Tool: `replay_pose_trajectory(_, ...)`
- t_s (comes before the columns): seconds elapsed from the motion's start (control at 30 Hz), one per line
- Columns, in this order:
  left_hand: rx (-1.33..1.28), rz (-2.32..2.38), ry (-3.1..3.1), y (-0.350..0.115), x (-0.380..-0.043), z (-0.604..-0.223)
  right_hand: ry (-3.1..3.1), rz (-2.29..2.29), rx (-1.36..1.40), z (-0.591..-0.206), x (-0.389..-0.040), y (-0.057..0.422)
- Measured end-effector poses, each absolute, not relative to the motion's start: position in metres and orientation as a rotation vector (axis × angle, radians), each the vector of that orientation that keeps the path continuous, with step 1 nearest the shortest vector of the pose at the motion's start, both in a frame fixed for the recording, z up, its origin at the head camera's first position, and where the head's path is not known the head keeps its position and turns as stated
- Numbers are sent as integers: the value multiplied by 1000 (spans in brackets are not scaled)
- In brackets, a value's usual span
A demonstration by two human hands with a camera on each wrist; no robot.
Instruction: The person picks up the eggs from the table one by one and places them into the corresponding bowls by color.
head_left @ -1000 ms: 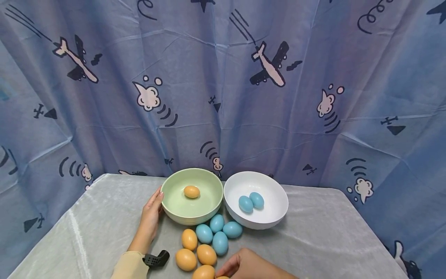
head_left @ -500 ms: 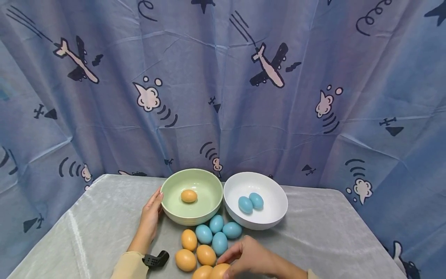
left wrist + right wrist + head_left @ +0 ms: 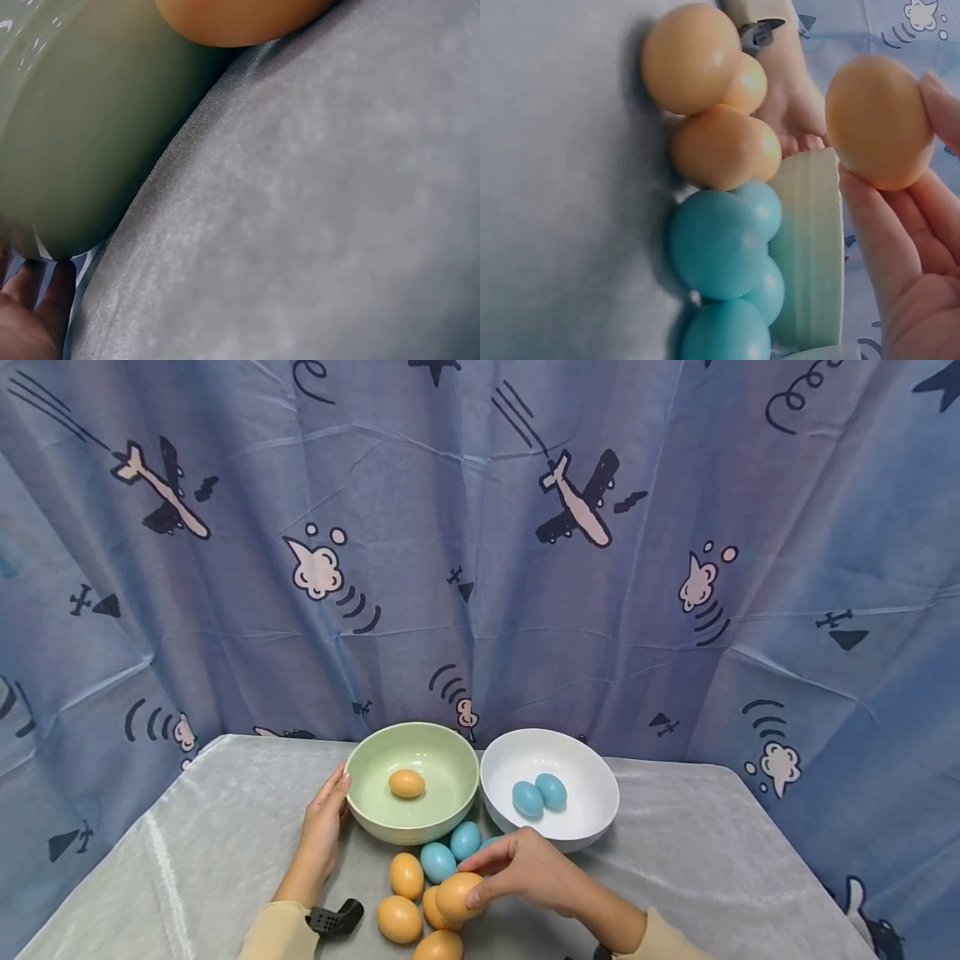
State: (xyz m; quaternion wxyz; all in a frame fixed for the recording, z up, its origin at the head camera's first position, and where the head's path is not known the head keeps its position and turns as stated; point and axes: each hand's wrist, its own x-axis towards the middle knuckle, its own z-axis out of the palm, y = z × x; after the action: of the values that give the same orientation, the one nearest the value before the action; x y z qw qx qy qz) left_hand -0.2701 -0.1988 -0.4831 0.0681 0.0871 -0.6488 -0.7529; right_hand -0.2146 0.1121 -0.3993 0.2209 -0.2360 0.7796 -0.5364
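My right hand (image 3: 543, 870) pinches an orange egg (image 3: 460, 896) between thumb and fingers, raised above the other eggs. In the right wrist view this held egg (image 3: 880, 122) shows whole, thumb on one side and fingers on the other. My left hand (image 3: 324, 827) rests against the left outer side of a light green bowl (image 3: 412, 835), its fingers fairly straight along the wall. One orange egg (image 3: 407, 783) lies inside that bowl. Several orange eggs (image 3: 399, 919) and blue eggs (image 3: 438, 862) sit clustered in front of it; the right hand partly hides some blue ones.
A white bowl (image 3: 588, 777) holding two blue eggs (image 3: 551, 791) stands right beside the green one. Both are on a table with a grey cloth (image 3: 697, 852). Behind hangs a blue curtain (image 3: 480, 527) with airplane prints.
My right hand has lifted an orange egg from the near end of the cluster and carried it forward, toward the bowls. My left hand stays at the green bowl.
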Motion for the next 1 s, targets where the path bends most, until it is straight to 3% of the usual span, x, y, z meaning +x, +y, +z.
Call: replay_pose_trajectory(1.0, 253, -2271, -1945, -200, -270, -483, 2150, -1602, -497, -388, -247, 71)
